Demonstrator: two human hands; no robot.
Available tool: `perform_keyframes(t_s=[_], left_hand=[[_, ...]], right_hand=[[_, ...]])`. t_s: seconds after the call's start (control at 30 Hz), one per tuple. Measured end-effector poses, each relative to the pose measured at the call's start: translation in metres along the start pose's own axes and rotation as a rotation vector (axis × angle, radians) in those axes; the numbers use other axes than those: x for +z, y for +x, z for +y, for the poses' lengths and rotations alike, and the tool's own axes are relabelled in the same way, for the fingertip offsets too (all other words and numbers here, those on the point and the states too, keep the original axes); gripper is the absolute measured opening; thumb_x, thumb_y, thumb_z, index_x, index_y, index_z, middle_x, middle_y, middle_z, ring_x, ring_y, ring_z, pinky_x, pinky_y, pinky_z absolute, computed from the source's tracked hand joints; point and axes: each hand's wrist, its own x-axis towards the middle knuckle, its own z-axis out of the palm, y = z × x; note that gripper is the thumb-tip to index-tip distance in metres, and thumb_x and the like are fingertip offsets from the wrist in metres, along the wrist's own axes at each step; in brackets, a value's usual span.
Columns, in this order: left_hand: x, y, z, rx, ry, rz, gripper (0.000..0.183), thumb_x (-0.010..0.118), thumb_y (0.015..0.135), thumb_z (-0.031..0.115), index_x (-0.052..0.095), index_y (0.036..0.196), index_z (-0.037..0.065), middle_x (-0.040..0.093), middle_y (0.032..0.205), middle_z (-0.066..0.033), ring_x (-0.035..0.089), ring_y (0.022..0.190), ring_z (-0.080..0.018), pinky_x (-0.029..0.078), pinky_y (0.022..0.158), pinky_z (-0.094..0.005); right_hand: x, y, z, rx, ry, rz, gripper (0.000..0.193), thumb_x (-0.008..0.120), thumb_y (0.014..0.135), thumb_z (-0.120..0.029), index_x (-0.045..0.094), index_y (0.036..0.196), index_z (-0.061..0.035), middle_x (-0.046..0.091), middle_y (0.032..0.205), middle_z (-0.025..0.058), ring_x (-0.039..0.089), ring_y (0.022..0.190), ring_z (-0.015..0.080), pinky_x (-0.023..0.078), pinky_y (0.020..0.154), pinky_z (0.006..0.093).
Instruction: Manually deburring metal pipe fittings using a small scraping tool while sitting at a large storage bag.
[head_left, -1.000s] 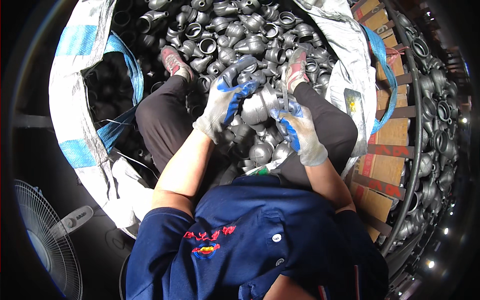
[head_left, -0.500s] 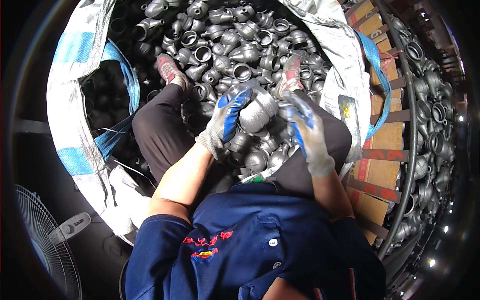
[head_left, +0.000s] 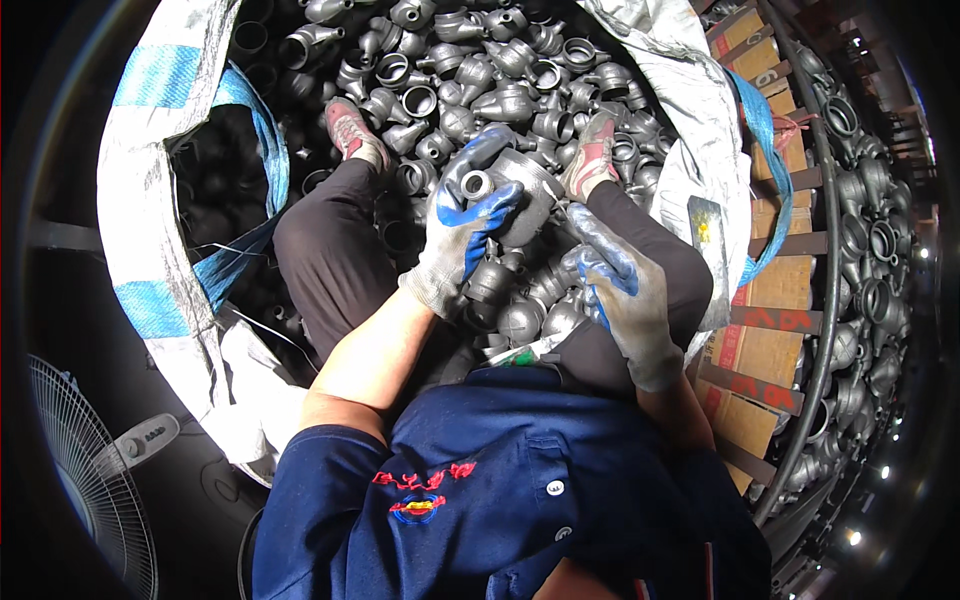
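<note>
A bulb-shaped grey metal casting with a short round spout is in my left hand, raised above the pile between my legs. My gloved fingers wrap round the spout end, and the casting's wide side faces right. Close by on the right is my right hand, with its index finger stretched toward the casting and the other fingers curled in. A thin light sliver shows near that fingertip; what the hand grips is too small to make out. Both gloves are grey with blue palms. Many similar castings lie heaped below and ahead.
A large white woven sack with blue straps surrounds the heap, and my legs are inside it. On the right stand cardboard sheets behind slats and a dark rail, with more castings beyond. A fan stands at lower left.
The casting has turned in my left hand, so its spout now faces up toward me. My right hand has moved slightly down, its index finger now extended toward the casting.
</note>
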Motion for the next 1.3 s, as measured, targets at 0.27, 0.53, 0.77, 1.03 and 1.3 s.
perform_keyframes(t_s=[0.27, 0.53, 0.77, 1.03, 1.3], left_hand=[[0.002, 0.001, -0.004, 0.157, 0.170, 0.036, 0.060, 0.073, 0.076, 0.007, 0.047, 0.129, 0.001, 0.054, 0.121, -0.0088, 0.052, 0.106, -0.0131, 0.044, 0.092, -0.0279], [0.004, -0.001, -0.003, 0.108, 0.066, 0.030, 0.062, 0.074, 0.074, 0.003, 0.046, 0.130, 0.002, 0.055, 0.119, -0.0068, 0.053, 0.104, -0.0121, 0.047, 0.087, -0.0257], [0.002, 0.001, -0.004, 0.118, 0.098, 0.036, 0.059, 0.072, 0.076, 0.004, 0.046, 0.129, 0.003, 0.057, 0.116, -0.0059, 0.055, 0.099, -0.0110, 0.049, 0.084, -0.0250], [0.005, -0.001, 0.001, 0.043, 0.036, 0.049, 0.055, 0.069, 0.080, 0.006, 0.046, 0.129, 0.003, 0.058, 0.112, -0.0071, 0.057, 0.095, -0.0115, 0.050, 0.081, -0.0252], [0.001, 0.003, -0.005, 0.141, 0.189, 0.053, 0.053, 0.068, 0.080, 0.005, 0.047, 0.129, 0.003, 0.059, 0.109, -0.0082, 0.058, 0.093, -0.0127, 0.052, 0.081, -0.0271]], right_hand=[[0.001, 0.003, 0.004, -0.003, -0.079, 0.053, 0.040, 0.059, 0.079, 0.005, 0.057, 0.118, 0.0009, 0.062, 0.113, 0.0175, 0.063, 0.099, 0.0173, 0.050, 0.083, 0.0273], [0.004, 0.008, 0.003, -0.196, -0.409, 0.103, 0.041, 0.065, 0.076, 0.000, 0.059, 0.116, -0.0049, 0.064, 0.098, 0.0178, 0.064, 0.085, 0.0323, 0.051, 0.073, 0.0336], [0.002, 0.005, -0.002, -0.321, -0.714, 0.068, 0.044, 0.068, 0.072, -0.001, 0.060, 0.114, -0.0096, 0.058, 0.082, 0.0132, 0.060, 0.074, 0.0313, 0.049, 0.063, 0.0386], [-0.004, 0.004, 0.000, -0.192, -0.555, 0.016, 0.033, 0.065, 0.074, 0.004, 0.062, 0.106, -0.0003, 0.064, 0.097, 0.0160, 0.064, 0.083, 0.0282, 0.051, 0.073, 0.0308], [-0.015, 0.009, 0.014, -0.104, -0.376, -0.001, 0.035, 0.056, 0.080, 0.009, 0.058, 0.115, 0.0049, 0.063, 0.111, 0.0134, 0.059, 0.102, 0.0140, 0.046, 0.088, 0.0251]])
